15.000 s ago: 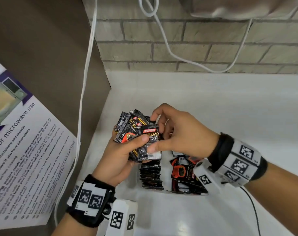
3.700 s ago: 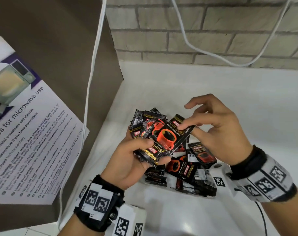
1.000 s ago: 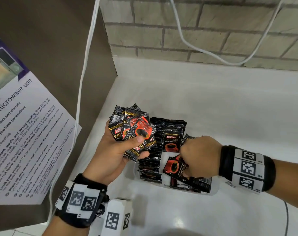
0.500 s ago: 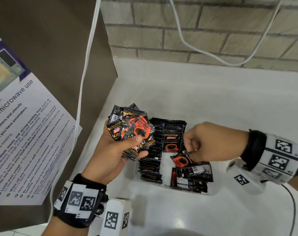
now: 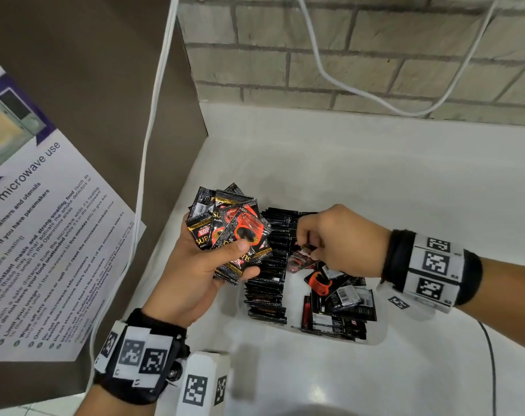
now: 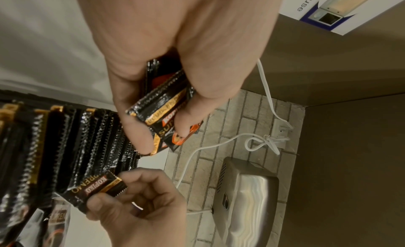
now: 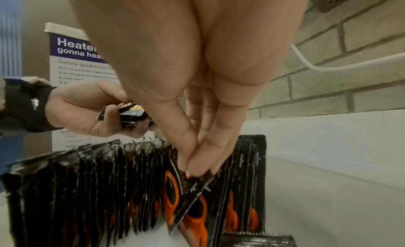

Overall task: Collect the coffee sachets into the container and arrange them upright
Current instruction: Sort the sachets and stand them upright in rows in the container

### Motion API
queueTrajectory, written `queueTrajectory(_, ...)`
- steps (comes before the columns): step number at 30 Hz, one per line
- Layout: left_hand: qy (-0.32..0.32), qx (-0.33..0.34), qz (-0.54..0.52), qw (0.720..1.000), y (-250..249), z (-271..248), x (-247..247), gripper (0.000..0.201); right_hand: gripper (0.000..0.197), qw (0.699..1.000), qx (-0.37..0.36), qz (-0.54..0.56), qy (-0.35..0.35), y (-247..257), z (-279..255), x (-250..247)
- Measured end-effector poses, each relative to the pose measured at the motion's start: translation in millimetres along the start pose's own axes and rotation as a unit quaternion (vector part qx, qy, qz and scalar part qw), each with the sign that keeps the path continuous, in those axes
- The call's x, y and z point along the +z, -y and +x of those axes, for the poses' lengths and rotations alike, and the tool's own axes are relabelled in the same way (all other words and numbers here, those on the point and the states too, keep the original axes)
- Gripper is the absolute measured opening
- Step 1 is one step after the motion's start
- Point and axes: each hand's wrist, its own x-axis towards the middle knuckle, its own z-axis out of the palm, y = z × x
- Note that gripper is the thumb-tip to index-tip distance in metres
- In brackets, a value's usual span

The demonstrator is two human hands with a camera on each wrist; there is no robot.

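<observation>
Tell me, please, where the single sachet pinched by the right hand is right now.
In the head view, the right hand pinches the single sachet just above the container, beside the upright row.

Head view high above; wrist views close, all sharing the sachet row (image 5: 273, 265).

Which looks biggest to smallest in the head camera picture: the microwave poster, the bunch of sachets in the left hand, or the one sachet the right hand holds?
1. microwave poster
2. bunch of sachets
3. one sachet
</observation>
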Motion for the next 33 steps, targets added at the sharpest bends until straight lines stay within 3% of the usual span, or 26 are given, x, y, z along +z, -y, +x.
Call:
queueTrajectory(6,-0.001,-0.001,-0.003,1.000,2,0,-1,0.078,0.012,1.000,-0.013,-0.025,-0.008,1,8,-6)
queueTrajectory(13,-0.005,-0.002,-0.002,1.000,0,0,0,0.074,0.018,0.996,-0.008,-0.082,0.030,5,8,-13)
queueTrajectory(17,0.002,0.000,-0.001,1.000,0,0,1,0.075,0.006,0.996,0.000,-0.085,0.010,7,17,-11)
queueTrajectory(28,0.005,0.000,-0.006,1.000,-1,-2,1,0.074,0.022,0.998,0.000,-0.055,-0.002,2,29,-14)
queueTrajectory(33,0.014,-0.003,-0.011,1.000,-1,-2,3,0.077,0.023,0.997,0.006,-0.005,-0.078,5,16,-31)
